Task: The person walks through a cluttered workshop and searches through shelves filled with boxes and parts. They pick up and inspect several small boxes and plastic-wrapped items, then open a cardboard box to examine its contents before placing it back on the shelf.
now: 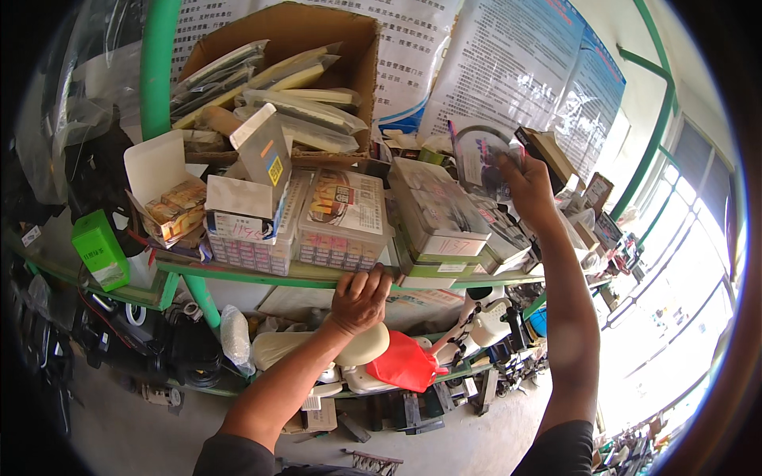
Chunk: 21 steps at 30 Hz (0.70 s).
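Observation:
My left hand (360,297) grips the front edge of the green metal shelf (309,279), below a clear plastic box of small packets (342,220). At the upper right, my right hand (527,178) holds a flat plastic-wrapped package (476,154) with a round dark ring showing in it, tilted upright over other boxes. Under it sits a clear plastic case (440,208) with handwriting on its front, stacked on a green-edged box (437,266). An opened small carton (244,202) stands on plastic boxes left of my left hand, beside another opened carton (175,208) with small packs inside.
A large cardboard box (357,89) of bagged flat parts stands at the back. A green box (100,250) is at the left. On the lower shelf lie a bubble-wrapped item (236,339), a red bag (405,361) and white plastic parts (491,321). A green upright post (156,71) rises at left.

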### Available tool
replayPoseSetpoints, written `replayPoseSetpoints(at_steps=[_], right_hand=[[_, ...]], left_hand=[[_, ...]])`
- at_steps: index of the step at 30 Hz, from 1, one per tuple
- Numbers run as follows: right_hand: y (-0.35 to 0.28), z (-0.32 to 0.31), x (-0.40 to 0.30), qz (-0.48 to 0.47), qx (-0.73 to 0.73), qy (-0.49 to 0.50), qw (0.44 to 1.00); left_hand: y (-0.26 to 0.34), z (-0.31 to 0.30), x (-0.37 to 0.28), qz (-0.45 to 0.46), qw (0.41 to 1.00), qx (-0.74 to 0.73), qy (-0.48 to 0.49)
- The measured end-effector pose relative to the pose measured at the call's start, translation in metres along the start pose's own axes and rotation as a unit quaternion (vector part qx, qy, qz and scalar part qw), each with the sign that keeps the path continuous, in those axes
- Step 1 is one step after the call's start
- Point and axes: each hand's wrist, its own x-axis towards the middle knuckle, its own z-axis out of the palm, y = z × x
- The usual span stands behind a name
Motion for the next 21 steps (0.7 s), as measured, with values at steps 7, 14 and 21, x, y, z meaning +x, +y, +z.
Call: replayPoseSetpoints(at_steps=[7, 14, 21], right_hand=[[0.065, -0.042, 0.009, 0.051, 0.122, 0.176, 0.976], [0.130, -0.056, 0.022, 0.093, 0.047, 0.300, 0.948], [0.166, -0.029, 0.018, 0.093, -0.020, 0.232, 0.968]], left_hand=[[-0.002, 0.004, -0.001, 0.015, 1.000, -0.002, 0.006], [-0.001, 0.006, -0.001, 0.017, 1.000, 0.001, 0.005], [-0.002, 0.007, 0.001, 0.038, 0.999, 0.029, 0.013]])
